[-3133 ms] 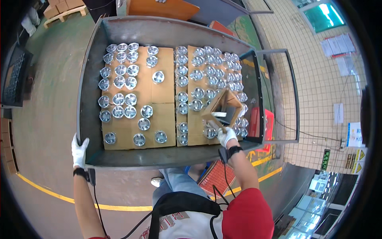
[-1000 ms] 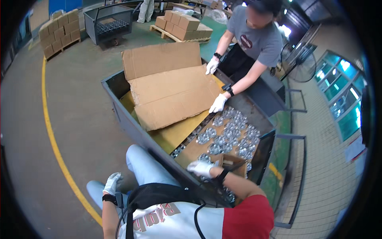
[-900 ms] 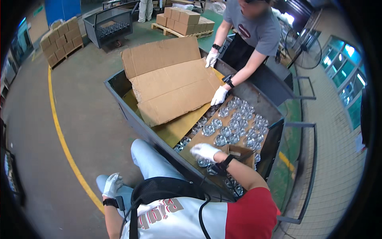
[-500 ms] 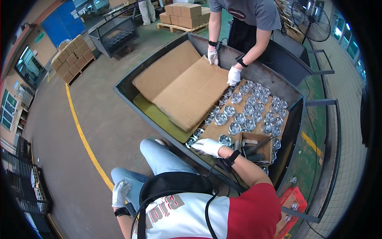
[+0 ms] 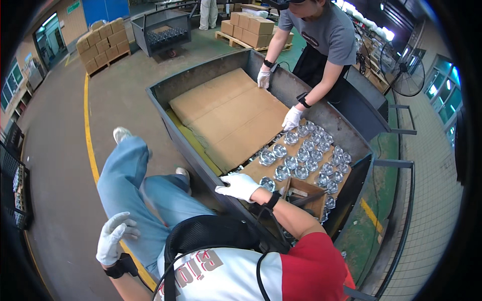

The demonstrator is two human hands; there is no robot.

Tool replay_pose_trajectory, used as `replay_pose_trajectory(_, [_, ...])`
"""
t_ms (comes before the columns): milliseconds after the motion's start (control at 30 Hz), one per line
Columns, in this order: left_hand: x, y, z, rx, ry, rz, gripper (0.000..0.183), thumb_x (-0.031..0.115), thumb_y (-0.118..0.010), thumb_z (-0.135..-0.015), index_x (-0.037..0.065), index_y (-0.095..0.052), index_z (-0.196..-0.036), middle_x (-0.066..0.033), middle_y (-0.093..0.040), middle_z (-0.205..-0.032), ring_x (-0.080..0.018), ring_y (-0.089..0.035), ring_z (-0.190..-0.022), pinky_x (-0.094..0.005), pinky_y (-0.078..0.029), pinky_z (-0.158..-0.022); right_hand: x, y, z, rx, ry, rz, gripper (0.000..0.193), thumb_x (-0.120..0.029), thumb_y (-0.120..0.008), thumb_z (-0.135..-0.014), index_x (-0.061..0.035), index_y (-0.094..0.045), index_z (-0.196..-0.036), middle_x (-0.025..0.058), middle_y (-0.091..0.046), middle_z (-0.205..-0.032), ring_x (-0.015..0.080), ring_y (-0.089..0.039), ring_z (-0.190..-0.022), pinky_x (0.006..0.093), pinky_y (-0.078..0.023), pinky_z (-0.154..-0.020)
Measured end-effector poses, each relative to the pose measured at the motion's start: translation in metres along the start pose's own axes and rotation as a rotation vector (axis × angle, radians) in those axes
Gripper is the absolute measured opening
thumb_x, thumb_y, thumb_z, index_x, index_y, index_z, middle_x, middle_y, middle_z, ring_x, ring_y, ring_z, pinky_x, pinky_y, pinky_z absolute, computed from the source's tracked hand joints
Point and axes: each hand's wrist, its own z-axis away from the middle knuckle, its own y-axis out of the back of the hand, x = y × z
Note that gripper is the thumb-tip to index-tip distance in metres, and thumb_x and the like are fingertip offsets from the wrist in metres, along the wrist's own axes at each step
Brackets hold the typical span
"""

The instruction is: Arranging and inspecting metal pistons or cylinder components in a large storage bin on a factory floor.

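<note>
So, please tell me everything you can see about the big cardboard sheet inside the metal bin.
The cardboard sheet is plain brown, flat and wide, with fold lines running across it. It lies inside the grey metal bin and covers its far part, while the shiny metal parts beside it remain uncovered. Another person's two gloved hands touch its far edge. A yellowish layer shows under its near edge.

Grey concrete floor (image 5: 60,165) with yellow line (image 5: 89,130), stacked cardboard boxes (image 5: 103,42), blue door (image 5: 111,8), possibly windows (image 5: 436,80) at right

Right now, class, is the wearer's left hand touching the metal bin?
No: the left hand hangs in the air, apart from the metal bin.
</note>
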Motion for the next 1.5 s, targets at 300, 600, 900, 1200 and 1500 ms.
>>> replay_pose_trajectory(300, [0.057, -0.048, -0.092, -0.340, 0.063, -0.284, 0.046, 0.021, -0.065, -0.092, -0.007, -0.056, -0.127, -0.0168, -0.068, -0.108, -0.0256, -0.066, -0.100, -0.0362, -0.050, -0.092, -0.024, 0.004, 0.000, -0.062, -0.053, -0.104, 0.071, -0.057, -0.059, -0.082, -0.0013, -0.059, -0.126, 0.0251, -0.064, -0.115, 0.0406, -0.062, -0.105, 0.0459, -0.049, -0.092])
replay_pose_trajectory(600, [0.015, -0.120, -0.273, -0.431, -0.783, -1.108, 0.033, 0.029, -0.071, -0.084, 0.010, -0.068, -0.111, -0.0110, -0.067, -0.111, -0.0359, -0.058, -0.111, -0.0460, -0.042, -0.101, -0.020, 0.024, 0.013, -0.244, -0.094, -0.209, 0.074, -0.058, -0.063, -0.080, -0.0040, -0.060, -0.130, 0.0245, -0.066, -0.113, 0.0408, -0.063, -0.104, 0.0454, -0.049, -0.092])
replay_pose_trajectory(900, [-0.044, -0.110, -0.270, -0.478, -0.781, -1.095, 0.037, 0.037, -0.073, -0.078, 0.015, -0.069, -0.108, -0.0066, -0.063, -0.110, -0.0375, -0.045, -0.125, -0.0566, -0.031, -0.105, -0.012, 0.019, 0.039, -0.322, -0.263, -0.299, 0.073, -0.062, -0.055, -0.087, -0.0052, -0.057, -0.134, 0.0211, -0.065, -0.121, 0.0384, -0.061, -0.112, 0.0439, -0.047, -0.098])
replay_pose_trajectory(1200, [-0.044, -0.129, -0.268, -0.443, -0.879, -0.908, 0.024, 0.026, -0.076, -0.071, 0.014, -0.068, -0.091, -0.0042, -0.062, -0.096, -0.0335, -0.052, -0.111, -0.0531, -0.036, -0.098, 0.001, 0.009, 0.092, -0.124, -0.477, -0.408, 0.056, -0.047, -0.059, -0.092, -0.0059, -0.060, -0.130, 0.0222, -0.065, -0.121, 0.0361, -0.063, -0.111, 0.0384, -0.048, -0.098])
replay_pose_trajectory(1500, [-0.046, -0.134, -0.273, -0.407, -0.887, -0.920, 0.022, 0.024, -0.075, -0.074, 0.014, -0.066, -0.092, -0.0028, -0.061, -0.097, -0.0334, -0.052, -0.112, -0.0525, -0.035, -0.096, -0.007, 0.058, 0.105, -0.099, -0.710, -0.170, 0.052, -0.047, -0.056, -0.092, -0.0104, -0.062, -0.128, 0.0226, -0.065, -0.119, 0.0369, -0.062, -0.109, 0.0430, -0.048, -0.094])
